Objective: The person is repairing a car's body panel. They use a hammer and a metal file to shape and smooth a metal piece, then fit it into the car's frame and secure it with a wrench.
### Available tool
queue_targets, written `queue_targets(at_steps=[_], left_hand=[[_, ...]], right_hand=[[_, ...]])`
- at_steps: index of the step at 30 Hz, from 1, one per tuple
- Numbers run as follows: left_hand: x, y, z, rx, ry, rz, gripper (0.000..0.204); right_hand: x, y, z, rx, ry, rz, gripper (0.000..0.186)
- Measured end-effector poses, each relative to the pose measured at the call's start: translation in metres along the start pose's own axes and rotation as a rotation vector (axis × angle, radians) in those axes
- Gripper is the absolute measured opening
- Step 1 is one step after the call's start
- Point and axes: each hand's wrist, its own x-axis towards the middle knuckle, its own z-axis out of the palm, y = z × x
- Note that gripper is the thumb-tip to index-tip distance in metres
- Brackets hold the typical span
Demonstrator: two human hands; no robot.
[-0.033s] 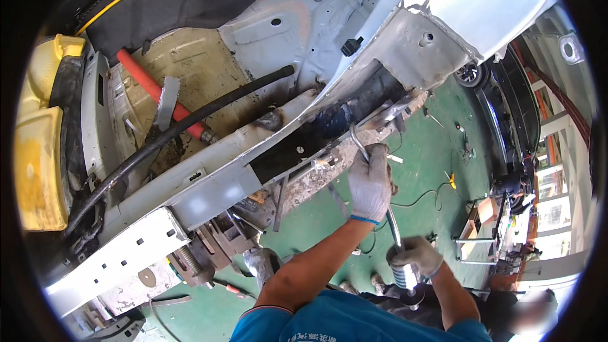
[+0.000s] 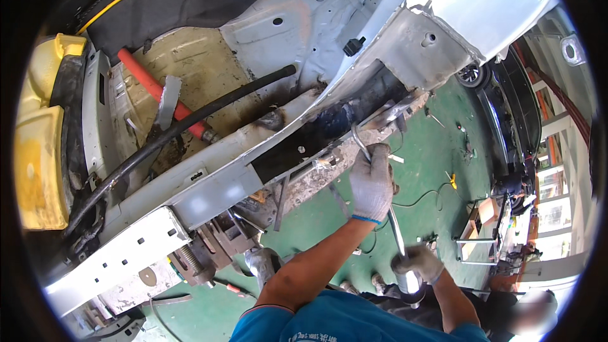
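A slide hammer (image 2: 396,235) with a long steel rod runs from the cut-open sill toward my body. Its curved hook meets the lower lip of the opening in the pale car sill (image 2: 209,199); exactly how it catches there is hard to see. My gloved left hand (image 2: 370,183) is closed around the rod just below the hook. Farther down, my gloved right hand (image 2: 419,265) grips the shiny cylindrical weight, near the rod's rear end.
Inside the car body lie a red cylinder (image 2: 149,82) and a long black bar (image 2: 209,112). Clamp hardware (image 2: 215,247) holds the sill's lower edge. A cable (image 2: 424,201) trails over the green floor. At right stand a cart (image 2: 476,234) and a dark car (image 2: 513,101); another person (image 2: 494,307) is at lower right.
My right hand and the weight have shifted slightly down the rod, away from the hook. My left hand keeps its place on the rod.
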Motion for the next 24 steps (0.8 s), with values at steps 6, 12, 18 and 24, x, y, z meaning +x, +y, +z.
queue_targets(at_steps=[6, 12, 18, 24], left_hand=[[-0.001, 0.003, -0.008, -0.024, -0.039, -0.017, 0.020], [-0.009, 0.009, -0.062, 0.055, 0.146, 0.123, 0.025], [-0.008, 0.004, -0.090, 0.132, 0.126, 0.008, 0.017], [-0.009, -0.001, -0.088, 0.148, 0.116, 0.007, 0.015]], right_hand=[[-0.019, 0.056, 0.012, 0.254, 0.043, 0.131, 0.024], [0.005, 0.062, 0.027, 0.299, -0.250, 0.123, 0.025], [0.013, 0.092, 0.044, 0.500, -0.438, 0.239, 0.029], [0.033, 0.055, 0.055, 0.116, -0.359, 0.135, 0.027]])
